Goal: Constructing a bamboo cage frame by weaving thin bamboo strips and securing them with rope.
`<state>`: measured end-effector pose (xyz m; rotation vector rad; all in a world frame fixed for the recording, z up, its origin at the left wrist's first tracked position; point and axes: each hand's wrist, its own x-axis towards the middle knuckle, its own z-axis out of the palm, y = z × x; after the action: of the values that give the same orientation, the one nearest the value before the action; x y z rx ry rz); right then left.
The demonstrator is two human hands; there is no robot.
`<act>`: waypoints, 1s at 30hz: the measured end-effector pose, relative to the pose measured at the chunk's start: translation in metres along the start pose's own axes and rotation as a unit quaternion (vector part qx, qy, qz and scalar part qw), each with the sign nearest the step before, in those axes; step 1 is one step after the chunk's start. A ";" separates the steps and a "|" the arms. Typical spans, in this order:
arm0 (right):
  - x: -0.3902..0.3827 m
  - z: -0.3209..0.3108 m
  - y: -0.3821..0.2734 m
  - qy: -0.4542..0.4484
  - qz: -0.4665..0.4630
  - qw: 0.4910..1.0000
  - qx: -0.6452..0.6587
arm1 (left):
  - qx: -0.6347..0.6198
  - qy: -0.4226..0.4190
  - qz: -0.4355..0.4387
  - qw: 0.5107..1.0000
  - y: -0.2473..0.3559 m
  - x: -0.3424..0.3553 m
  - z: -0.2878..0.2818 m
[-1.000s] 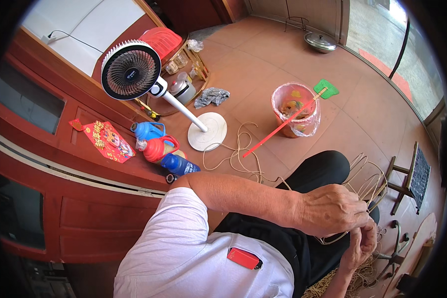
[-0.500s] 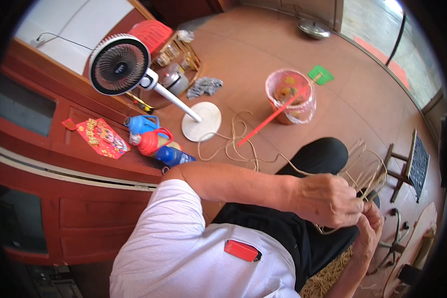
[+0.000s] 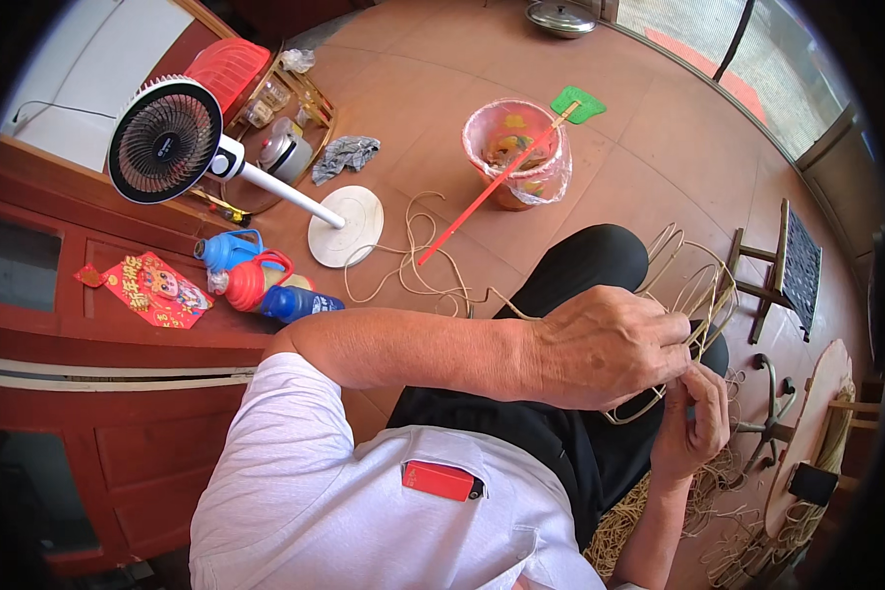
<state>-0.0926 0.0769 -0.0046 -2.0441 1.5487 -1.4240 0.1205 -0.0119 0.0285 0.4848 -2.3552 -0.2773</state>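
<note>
Pale strands [image 3: 615, 521] heap and trail over reddish tiles [image 3: 649, 187] near a fan [image 3: 165, 143].

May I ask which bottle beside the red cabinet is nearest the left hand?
The dark blue bottle, lowest in the picture; the red bottle and light blue bottle sit higher, farther from the left hand.

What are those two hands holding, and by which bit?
The left hand seems to hold the tan looped frame by its near side; whether the right hand holds it too, I can't tell.
</note>
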 end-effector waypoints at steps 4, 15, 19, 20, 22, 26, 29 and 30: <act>-0.002 -0.002 0.003 -0.003 -0.047 0.997 -0.054 | -0.063 -0.010 -0.042 0.997 0.001 0.000 0.003; -0.001 0.008 0.006 -0.057 0.147 0.983 0.089 | -0.190 -0.026 -0.180 0.965 -0.022 -0.010 -0.006; 0.003 0.006 0.006 -0.059 0.183 0.975 0.108 | -0.145 0.010 -0.136 0.980 -0.032 -0.014 0.007; 0.002 0.006 0.010 -0.065 0.204 0.968 0.127 | -0.161 0.010 -0.132 0.978 -0.032 -0.013 0.008; 0.007 0.006 0.010 -0.086 0.223 0.960 0.148 | -0.101 0.036 -0.078 0.991 -0.034 -0.014 0.007; 0.005 0.009 0.017 -0.085 0.217 0.959 0.163 | -0.035 0.038 -0.008 0.999 -0.037 -0.012 0.013; 0.006 0.007 0.017 -0.094 0.217 0.955 0.178 | -0.042 0.028 0.006 0.999 -0.039 -0.010 0.014; 0.007 0.006 0.016 -0.092 0.220 0.955 0.175 | -0.046 0.024 0.009 0.999 -0.040 -0.011 0.014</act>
<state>-0.0980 0.0616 -0.0145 -1.4666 1.4335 -1.1935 0.1289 -0.0431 -0.0011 0.4220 -2.2874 -0.3589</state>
